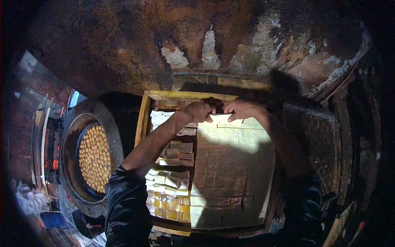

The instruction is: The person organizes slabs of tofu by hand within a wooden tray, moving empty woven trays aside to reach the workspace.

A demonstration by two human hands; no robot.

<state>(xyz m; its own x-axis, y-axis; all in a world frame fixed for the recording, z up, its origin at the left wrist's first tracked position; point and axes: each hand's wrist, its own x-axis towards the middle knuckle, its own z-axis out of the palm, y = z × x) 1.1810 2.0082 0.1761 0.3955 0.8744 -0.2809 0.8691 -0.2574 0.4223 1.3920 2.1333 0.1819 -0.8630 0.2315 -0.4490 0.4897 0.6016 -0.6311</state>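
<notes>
Both hands are at the far side of a wood-framed tray (142, 120) with a woven base. My left hand (200, 111) and my right hand (243, 110) pinch opposite ends of a pale, flat strip (222, 118) between thumbs and fingers. Below the strip lies a large pale slab (222, 173), scored into rectangles, which fills the tray's right side. Overlapping cut pieces (180, 151) lie in rows on the woven base (168, 207) at the left. Part of the slab is sunlit, the rest in shadow. What the pieces are made of cannot be told.
A large round pan (69, 154) at the left holds many small golden-brown pieces (95, 157) in dark liquid. Something glows red (55, 154) beside it. A stained wall (132, 55) rises beyond the tray. Another woven tray (334, 139) lies in shadow at the right.
</notes>
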